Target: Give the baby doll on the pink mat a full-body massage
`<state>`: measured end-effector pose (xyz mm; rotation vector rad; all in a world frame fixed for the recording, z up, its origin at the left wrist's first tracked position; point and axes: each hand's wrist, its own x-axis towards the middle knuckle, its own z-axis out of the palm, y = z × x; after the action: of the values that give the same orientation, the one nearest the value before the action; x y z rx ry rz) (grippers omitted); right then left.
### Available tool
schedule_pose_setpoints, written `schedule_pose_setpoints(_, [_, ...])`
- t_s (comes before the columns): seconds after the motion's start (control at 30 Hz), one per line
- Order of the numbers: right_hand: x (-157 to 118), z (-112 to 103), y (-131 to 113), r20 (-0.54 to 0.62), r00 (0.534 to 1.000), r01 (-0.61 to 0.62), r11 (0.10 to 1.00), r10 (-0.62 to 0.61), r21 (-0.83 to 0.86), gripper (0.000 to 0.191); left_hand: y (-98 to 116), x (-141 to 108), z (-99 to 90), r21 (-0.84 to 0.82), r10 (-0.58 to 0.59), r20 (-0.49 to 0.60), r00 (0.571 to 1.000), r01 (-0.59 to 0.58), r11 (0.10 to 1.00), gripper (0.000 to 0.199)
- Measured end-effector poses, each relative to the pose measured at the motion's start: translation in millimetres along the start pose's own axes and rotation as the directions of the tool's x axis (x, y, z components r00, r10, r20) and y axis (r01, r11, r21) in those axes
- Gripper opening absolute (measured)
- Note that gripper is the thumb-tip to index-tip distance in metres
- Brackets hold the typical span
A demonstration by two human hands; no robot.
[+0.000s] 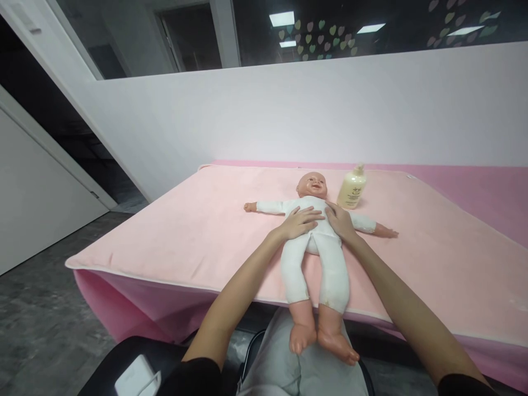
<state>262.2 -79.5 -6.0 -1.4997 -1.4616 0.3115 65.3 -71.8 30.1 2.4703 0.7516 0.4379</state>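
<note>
A baby doll [311, 220] with a white cloth body lies on its back on a pink padded sheet, its head away from me and its arms spread. Its lower legs hang past the table's near edge, over my lap. My left hand [300, 222] rests flat on the left side of the doll's torso, fingers stretched out. On the torso's right side lies my right hand [340, 221], also open, its fingers partly turned from view. Neither hand grips anything. A pale yellow pump bottle [352, 187] stands upright beside the doll's head, to the right.
The pink sheet [165, 231] covers the table over a darker pink cloth [487, 192]. A white wall [289, 115] with a window above stands behind. At the lower left, a white device [138, 378] with a cable lies on a black seat [119, 357].
</note>
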Motion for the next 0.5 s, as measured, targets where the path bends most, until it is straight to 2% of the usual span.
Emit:
schedule_pose_setpoints(0.07, [-1, -7, -8, -0.012, 0.999, -0.037, 0.981, 0.040, 0.190, 0.035, 0, 1, 0.3, 0.039, -0.053, -0.017, 0.998, 0.053, 0.998, 0.045])
schedule_pose_setpoints(0.1, [-2, -11, -13, 0.020, 0.998, -0.061, 0.952, 0.058, 0.298, 0.029, -1, 1, 0.8, 0.049, -0.075, -0.026, 0.997, 0.076, 0.996, 0.048])
schedule_pose_setpoints(0.17, [-6, -17, -24, 0.176, 0.984, -0.110, 0.880, 0.030, 0.462, 0.023, -3, 3, 2.4, 0.050, -0.112, -0.051, 0.992, 0.114, 0.992, 0.053])
schedule_pose_setpoints(0.2, [-8, -19, -29, 0.277, 0.961, -0.122, 0.862, -0.023, 0.493, 0.022, -4, 3, 3.4, 0.046, -0.130, -0.069, 0.989, 0.133, 0.990, 0.055])
schedule_pose_setpoints(0.23, [-11, -19, -33, 0.364, 0.928, -0.113, 0.864, -0.085, 0.490, 0.020, -5, 4, 4.4, 0.041, -0.149, -0.089, 0.985, 0.153, 0.987, 0.056])
schedule_pose_setpoints(0.3, [-17, -16, -39, 0.451, 0.874, -0.036, 0.901, -0.182, 0.433, 0.017, -9, 6, 6.3, 0.035, -0.184, -0.122, 0.975, 0.190, 0.981, 0.057])
schedule_pose_setpoints(0.43, [-22, -5, -36, 0.407, 0.865, 0.178, 0.937, -0.295, 0.302, 0.022, -17, 8, 8.9, 0.048, -0.230, -0.178, 0.957, 0.242, 0.969, 0.055])
schedule_pose_setpoints(0.5, [-19, -1, -32, 0.414, 0.846, 0.263, 0.938, -0.337, 0.227, 0.027, -24, 9, 9.8, 0.058, -0.260, -0.216, 0.941, 0.278, 0.959, 0.055])
